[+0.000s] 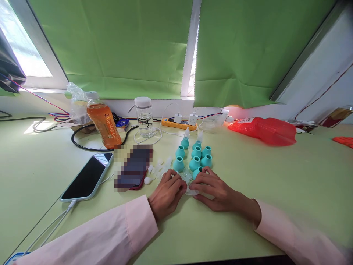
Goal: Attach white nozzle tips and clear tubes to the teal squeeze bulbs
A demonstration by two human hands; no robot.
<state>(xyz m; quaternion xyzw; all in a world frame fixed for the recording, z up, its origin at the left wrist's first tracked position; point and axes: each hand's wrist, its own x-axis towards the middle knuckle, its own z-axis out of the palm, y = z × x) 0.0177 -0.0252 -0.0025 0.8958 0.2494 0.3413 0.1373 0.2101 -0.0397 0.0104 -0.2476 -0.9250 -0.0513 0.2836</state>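
My left hand [168, 192] is closed, its fingertips pinched at the left edge of a small translucent plastic piece [192, 191] low over the table. From the other side, my right hand [216, 188] grips the same piece between thumb and fingers. Its exact shape is mostly covered by my fingers. Just beyond stand several teal rubber bulbs [195, 163] in rough rows, most with open necks upward. Two at the back carry translucent pointed tips [200, 136]. One bulb [197, 172] is partly hidden behind my right hand. More loose translucent pieces [160, 169] lie beyond my left hand.
Two phones, one dark [135, 167] and one pale-cased [87, 177] with a cable, lie at left. Behind them stand an orange drink bottle [104, 123] and a white-lidded clear bottle [144, 119]. A yellow power strip [171, 124] and red plastic bag [264, 130] are at the back.
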